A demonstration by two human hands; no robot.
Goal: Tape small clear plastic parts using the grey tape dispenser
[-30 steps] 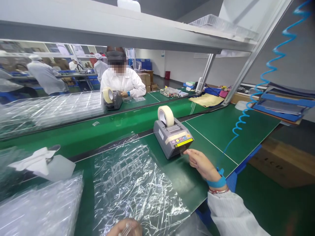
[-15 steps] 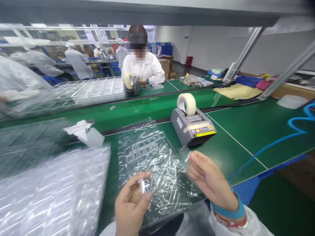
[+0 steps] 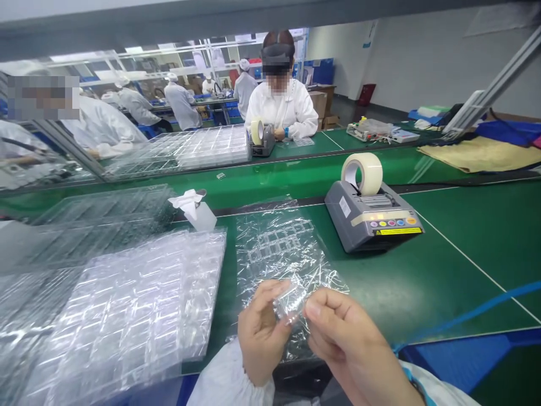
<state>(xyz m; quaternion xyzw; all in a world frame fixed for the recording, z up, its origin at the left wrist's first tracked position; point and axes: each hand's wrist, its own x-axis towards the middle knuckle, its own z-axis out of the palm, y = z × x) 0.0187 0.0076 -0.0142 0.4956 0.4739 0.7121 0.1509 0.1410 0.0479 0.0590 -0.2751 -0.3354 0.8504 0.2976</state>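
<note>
My left hand (image 3: 260, 332) pinches a small clear plastic piece (image 3: 288, 303) just above the near edge of the green bench. My right hand (image 3: 350, 344) is closed against the same piece from the right, thumb and fingers pressed on it, apparently with a strip of clear tape. Under both hands lies a crinkled clear plastic sheet (image 3: 283, 254) with several small clear pieces lined up on it. A grey tape dispenser (image 3: 372, 217) with a cream tape roll (image 3: 362, 172) stands to the right, beyond my hands.
Clear plastic trays (image 3: 127, 304) are stacked at the left, more trays (image 3: 190, 148) behind. A white wipe (image 3: 188, 200) lies on a small block. A person in white (image 3: 281, 107) sits across the green conveyor with another dispenser (image 3: 260, 141). Yellow cloth (image 3: 482, 153) is far right; a blue hose (image 3: 465, 316) runs near right.
My right hand left the dispenser and came in to meet my left hand on the clear piece. The view swung left, showing more trays.
</note>
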